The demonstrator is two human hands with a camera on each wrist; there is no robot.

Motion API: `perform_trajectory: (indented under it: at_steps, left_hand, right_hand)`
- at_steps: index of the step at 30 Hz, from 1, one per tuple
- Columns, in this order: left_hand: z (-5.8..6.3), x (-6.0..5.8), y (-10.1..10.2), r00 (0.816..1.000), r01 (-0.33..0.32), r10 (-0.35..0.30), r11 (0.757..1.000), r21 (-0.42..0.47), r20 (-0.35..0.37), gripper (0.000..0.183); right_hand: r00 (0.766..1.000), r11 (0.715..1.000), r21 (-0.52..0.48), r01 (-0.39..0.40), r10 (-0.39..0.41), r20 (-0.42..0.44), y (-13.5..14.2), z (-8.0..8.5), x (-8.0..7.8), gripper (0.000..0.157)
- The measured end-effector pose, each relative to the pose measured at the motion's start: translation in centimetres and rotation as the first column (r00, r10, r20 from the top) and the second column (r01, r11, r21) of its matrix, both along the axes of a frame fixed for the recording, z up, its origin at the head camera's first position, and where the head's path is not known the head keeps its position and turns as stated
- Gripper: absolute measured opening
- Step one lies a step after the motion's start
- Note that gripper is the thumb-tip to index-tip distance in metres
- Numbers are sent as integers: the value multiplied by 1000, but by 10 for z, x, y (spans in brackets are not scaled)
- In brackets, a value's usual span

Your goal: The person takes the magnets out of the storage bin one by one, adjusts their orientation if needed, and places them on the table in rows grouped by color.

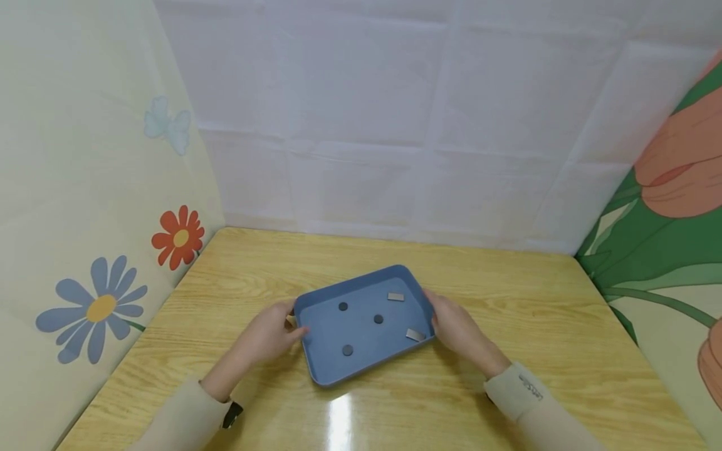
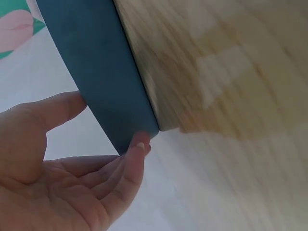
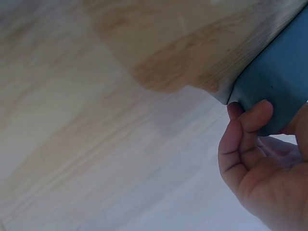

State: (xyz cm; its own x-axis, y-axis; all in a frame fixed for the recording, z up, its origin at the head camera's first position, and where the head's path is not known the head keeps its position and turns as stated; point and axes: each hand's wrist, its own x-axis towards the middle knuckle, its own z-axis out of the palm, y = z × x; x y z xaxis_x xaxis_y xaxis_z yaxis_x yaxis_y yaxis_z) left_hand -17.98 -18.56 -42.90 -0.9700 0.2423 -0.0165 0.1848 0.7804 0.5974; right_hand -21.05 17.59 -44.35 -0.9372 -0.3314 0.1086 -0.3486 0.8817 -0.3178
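A shallow blue rectangular tray [image 1: 363,338] lies at a slant on the wooden table. My left hand [image 1: 271,332] grips its left end, the thumb over the rim; in the left wrist view, fingers [image 2: 130,175] touch the tray's outer wall [image 2: 96,62] near a corner. At the opposite end my right hand [image 1: 458,326] holds the tray, with curled fingers [image 3: 240,149] against its wall [image 3: 276,79]. Inside the tray are three small dark round discs [image 1: 378,319] and two silvery rectangular bars [image 1: 396,297], the second bar [image 1: 415,335] near the right wall.
The glossy wood-grain table [image 1: 536,313] reflects light near its front. A white creased sheet [image 1: 361,125] hangs behind it. Flower-printed panels stand along the left side [image 1: 101,188] and right side [image 1: 677,250].
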Motion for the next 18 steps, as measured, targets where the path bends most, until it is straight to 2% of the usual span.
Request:
perform_trajectory:
  at_steps: [4,9,13,18]
  left_hand:
    - [0,6,2,1000,15,-15,1000,-12,-22,58]
    - [0,7,2,999,11,-13,999,-45,-51,68]
    - [-1,3,1,999,2,-5,999,-54,-45,71]
    - [-1,-8,-1,999,7,-10,998,-56,-48,72]
  right_hand:
    - [1000,1000,4,3,-3,0,0,0,0,53]
    - [1000,1000,6,6,-6,1,0,-1,-1,53]
    - [1000,1000,-8,9,-9,0,-1,-1,-2,53]
    - [1000,999,-30,16,-16,-12,-3,-2,-2,53]
